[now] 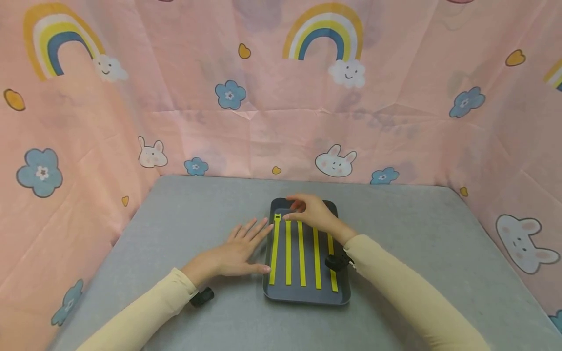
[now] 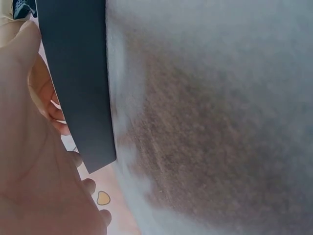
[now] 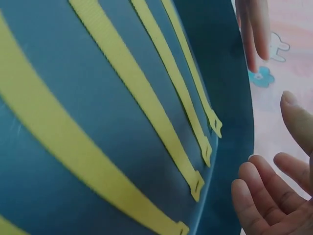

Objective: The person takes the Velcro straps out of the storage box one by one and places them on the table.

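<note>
Running lengthwise in a tray [image 1: 307,296], yellow straps [image 1: 301,253] point slotted ends [image 3: 196,190] away; left hand [image 1: 234,253] spread-fingered, right hand [image 1: 315,213] loosely curved.

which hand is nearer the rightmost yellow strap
Right. The right hand is over the tray, near the far end of that strap; the left hand is by the tray's opposite edge.

Five yellow straps [image 1: 301,253] lying flat, roughly parallel and not touching, in a dark tray [image 1: 305,296] with rounded corners. Slotted heads I can see are all at the far end, btw.
</note>
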### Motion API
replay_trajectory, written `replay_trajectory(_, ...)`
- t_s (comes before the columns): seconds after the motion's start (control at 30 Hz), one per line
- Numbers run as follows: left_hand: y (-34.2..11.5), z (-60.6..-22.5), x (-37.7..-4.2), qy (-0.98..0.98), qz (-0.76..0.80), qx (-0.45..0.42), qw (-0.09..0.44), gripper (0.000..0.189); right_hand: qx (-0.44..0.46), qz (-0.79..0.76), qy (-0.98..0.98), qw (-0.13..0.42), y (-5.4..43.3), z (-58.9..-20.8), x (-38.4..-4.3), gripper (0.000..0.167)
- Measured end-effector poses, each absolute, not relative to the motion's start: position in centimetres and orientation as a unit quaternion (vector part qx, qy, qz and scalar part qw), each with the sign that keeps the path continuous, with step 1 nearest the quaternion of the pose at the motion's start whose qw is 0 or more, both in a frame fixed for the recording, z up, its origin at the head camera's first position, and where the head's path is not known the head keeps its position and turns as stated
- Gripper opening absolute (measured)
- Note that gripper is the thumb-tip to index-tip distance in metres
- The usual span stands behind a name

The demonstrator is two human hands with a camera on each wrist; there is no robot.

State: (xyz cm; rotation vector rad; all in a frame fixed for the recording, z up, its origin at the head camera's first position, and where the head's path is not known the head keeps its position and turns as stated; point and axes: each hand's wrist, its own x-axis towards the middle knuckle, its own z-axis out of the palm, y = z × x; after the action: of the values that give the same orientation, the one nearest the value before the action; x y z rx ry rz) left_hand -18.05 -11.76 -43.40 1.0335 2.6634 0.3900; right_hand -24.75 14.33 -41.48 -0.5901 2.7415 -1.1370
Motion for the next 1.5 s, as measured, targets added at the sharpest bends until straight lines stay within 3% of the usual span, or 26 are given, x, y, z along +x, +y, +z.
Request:
replay_trajectory(0.8, -11.8, -43.2, -17.9, 0.917, 0.136, 0.342, 0.154, 0.099, -0.146, -0.371, 0.915, 0.057, 11.3, -44.3, -25.9, 0.045)
replay_trajectory(1.5, -11.6, -43.3, -17.6, 0.926, 0.124, 0.325, 0.144, 0.099, -0.150, -0.343, 0.926, 0.040, 10.4, -44.8, -26.3, 0.033)
